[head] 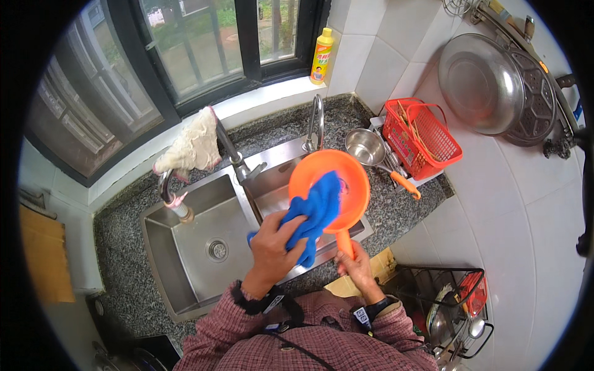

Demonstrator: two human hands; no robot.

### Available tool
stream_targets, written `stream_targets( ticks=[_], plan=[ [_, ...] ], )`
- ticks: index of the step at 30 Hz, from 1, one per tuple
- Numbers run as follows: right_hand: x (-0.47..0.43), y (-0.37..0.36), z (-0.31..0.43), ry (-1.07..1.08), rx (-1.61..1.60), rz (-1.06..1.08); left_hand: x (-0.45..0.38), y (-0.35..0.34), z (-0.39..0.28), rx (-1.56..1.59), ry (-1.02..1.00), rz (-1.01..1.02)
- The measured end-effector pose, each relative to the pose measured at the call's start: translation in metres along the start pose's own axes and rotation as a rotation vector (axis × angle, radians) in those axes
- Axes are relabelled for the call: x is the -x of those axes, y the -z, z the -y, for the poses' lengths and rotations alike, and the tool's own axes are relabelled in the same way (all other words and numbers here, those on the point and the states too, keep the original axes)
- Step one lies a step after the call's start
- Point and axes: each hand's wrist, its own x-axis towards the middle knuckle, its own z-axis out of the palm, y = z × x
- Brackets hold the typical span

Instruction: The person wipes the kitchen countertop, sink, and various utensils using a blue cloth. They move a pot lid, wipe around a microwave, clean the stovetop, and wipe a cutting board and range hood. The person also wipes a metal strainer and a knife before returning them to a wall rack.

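Observation:
My left hand grips a bunched blue cloth, whose upper end lies over the inside of an orange plastic dipper. The dipper's handle is held in my right hand, with its bowl facing up towards me. Both hands and the dipper are above the right basin of a double stainless steel sink and hide much of it. The left basin shows its drain strainer.
A faucet carries a pale cloth over its neck. Behind the dipper rises a slim second tap. To the right are a steel saucepan and a red basket. A yellow bottle stands on the sill. A wire rack holds utensils.

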Motion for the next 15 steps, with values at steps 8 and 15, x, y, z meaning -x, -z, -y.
stream_targets(
  ticks=[8, 15],
  plan=[
    [0.052, -0.037, -0.014, -0.115, -0.010, 0.201, 0.002, -0.040, 0.016, -0.391, -0.308, 0.389],
    [0.069, -0.037, -0.015, -0.079, 0.059, 0.162, 0.009, -0.036, 0.057, -0.546, -0.191, 0.478]
  ],
)
